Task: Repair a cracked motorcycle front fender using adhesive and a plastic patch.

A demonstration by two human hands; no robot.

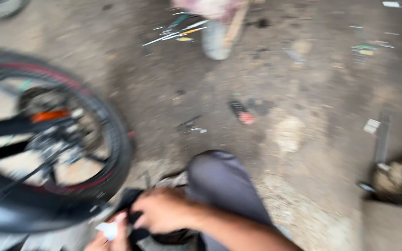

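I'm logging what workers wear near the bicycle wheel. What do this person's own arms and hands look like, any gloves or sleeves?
Both hands are bare, no gloves. The right hand leads into a forearm with no sleeve showing. The left hand is only partly in frame, its arm out of view. The picture is too blurred to show rings or a watch.

Crumpled black cloth [133, 204] with white scrap [108, 230]

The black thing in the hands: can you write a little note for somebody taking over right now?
The picture is blurred. Right hand grips a black floppy piece, maybe cloth or rubber. Left hand sits low at the frame edge, pinching something small and white. A bicycle wheel stands just left of both hands, untouched. Tools lie far off on the dirt floor. What is done or left cannot be told.
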